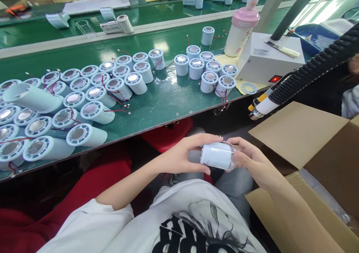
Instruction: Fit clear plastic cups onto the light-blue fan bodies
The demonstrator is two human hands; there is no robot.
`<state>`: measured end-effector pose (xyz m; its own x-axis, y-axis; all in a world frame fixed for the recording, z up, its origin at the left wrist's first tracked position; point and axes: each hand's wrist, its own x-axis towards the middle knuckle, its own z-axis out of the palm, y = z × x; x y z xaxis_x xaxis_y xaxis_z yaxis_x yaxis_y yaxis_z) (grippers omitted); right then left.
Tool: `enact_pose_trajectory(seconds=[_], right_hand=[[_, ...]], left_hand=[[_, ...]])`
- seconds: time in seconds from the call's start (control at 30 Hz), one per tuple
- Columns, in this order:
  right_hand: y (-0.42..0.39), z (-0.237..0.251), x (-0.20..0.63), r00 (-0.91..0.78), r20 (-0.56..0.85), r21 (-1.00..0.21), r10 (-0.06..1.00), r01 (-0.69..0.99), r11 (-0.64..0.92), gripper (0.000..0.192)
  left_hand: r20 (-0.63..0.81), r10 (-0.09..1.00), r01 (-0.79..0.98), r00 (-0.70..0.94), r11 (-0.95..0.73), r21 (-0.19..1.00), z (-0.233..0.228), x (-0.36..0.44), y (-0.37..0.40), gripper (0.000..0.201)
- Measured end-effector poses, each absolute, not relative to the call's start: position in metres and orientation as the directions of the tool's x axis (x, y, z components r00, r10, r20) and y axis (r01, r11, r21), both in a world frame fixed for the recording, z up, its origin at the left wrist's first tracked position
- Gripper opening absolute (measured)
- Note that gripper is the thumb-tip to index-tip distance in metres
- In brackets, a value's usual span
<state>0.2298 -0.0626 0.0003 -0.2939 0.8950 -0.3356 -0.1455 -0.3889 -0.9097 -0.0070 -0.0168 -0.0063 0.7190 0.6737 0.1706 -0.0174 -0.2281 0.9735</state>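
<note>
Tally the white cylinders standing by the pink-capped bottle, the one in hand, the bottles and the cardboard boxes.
Standing cylinders: 9
Held cylinder, between left hand and right hand: 1
Pink-capped bottle: 1
Cardboard box: 1
Total: 12

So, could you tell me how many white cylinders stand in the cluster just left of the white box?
8 white cylinders: two at the back, four across the middle, two in front by the table edge. One more stands apart behind them; none seems hidden.
</note>
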Motion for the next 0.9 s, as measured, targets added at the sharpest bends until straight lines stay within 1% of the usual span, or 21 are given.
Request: enact_pose_trajectory(seconds=[0.1, 0.17, 0.27, 0.33, 0.43, 0.5, 0.6, 0.7, 0.8, 0.9], right_hand=[[-0.065, -0.002, 0.228, -0.279, -0.415, -0.871, 0.866, -0.154, -0.467, 0.045], [-0.066, -0.003, 0.227, -0.285, -0.452, -0.847, 0.845, -0.16, -0.507, 0.046], [-0.065, -0.009, 0.225, -0.299, -0.461, -0.829, 0.835, -0.19, -0.526, 0.045], [-0.061, -0.017, 0.223, -0.282, -0.449, -0.815, 0.848, -0.26, -0.518, 0.045], [-0.053, -0.035, 0.221, -0.179, -0.434, -0.789, 0.883, -0.398, -0.469, 0.045], [-0.047, -0.05, 0.223, -0.082, -0.425, -0.789, 0.902, -0.456, -0.413, 0.041], [-0.037, -0.069, 0.231, 0.038, -0.403, -0.796, 0.915, -0.507, -0.33, 0.036], [-0.028, -0.08, 0.239, 0.107, -0.379, -0.795, 0.919, -0.546, -0.264, 0.035], [-0.021, -0.083, 0.244, 0.133, -0.371, -0.783, 0.919, -0.577, -0.233, 0.035], [-0.016, -0.082, 0.245, 0.113, -0.383, -0.765, 0.917, -0.596, -0.246, 0.036]], left_hand=[[0.166, 0.673, -0.017, 0.721, -0.223, 0.975, -0.005, -0.008, -0.018, 0.073], [0.141, 0.677, -0.021, 0.723, -0.182, 0.983, -0.003, -0.008, -0.019, 0.073], [0.051, 0.69, -0.032, 0.722, -0.041, 0.999, -0.005, -0.006, -0.017, 0.079], [-0.014, 0.7, -0.062, 0.714, 0.082, 0.995, -0.011, -0.001, -0.011, 0.083], [-0.094, 0.712, -0.141, 0.696, 0.263, 0.954, -0.026, 0.018, 0.009, 0.084], [-0.144, 0.708, -0.149, 0.692, 0.335, 0.931, -0.035, 0.037, 0.028, 0.08], [-0.167, 0.675, -0.112, 0.719, 0.349, 0.931, -0.043, 0.067, 0.056, 0.076], [-0.154, 0.637, -0.089, 0.755, 0.333, 0.939, -0.043, 0.089, 0.075, 0.073], [-0.146, 0.608, -0.063, 0.781, 0.309, 0.949, -0.036, 0.097, 0.084, 0.067], [-0.149, 0.595, -0.037, 0.79, 0.288, 0.957, -0.031, 0.093, 0.086, 0.066]])
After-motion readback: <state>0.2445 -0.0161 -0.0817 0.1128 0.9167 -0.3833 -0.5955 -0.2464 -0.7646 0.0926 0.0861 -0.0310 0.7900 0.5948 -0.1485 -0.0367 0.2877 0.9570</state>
